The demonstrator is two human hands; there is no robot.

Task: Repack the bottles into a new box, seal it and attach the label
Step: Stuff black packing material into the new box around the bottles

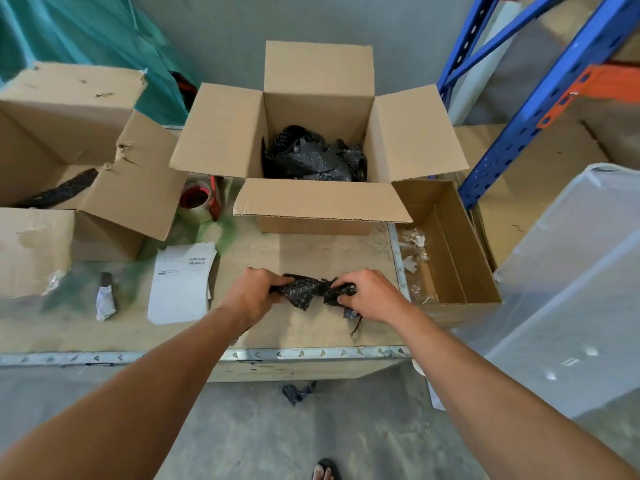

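Note:
A new cardboard box (pixel 318 199) stands open at the back of the wooden table (pixel 304 247), all flaps spread. Crumpled black bubble wrap (pixel 311 157) fills its bottom; no bottle shows. Near the table's front edge, my left hand (pixel 254 292) and my right hand (pixel 369 294) each grip one end of a black bubble-wrap piece (pixel 308 289) lying between them. A white label sheet (pixel 181 282) with a barcode lies flat to the left of my hands. A roll of clear tape on a red dispenser (pixel 199 202) sits left of the box.
A torn old box (pixel 79 174) occupies the table's left side. A small knife wrapped in paper (pixel 106 296) lies near the label. A shallow cardboard tray (pixel 453 251) with plastic scraps sits right of the table. Blue shelving (pixel 519 112) and a clear plastic bin (pixel 571 289) stand at the right.

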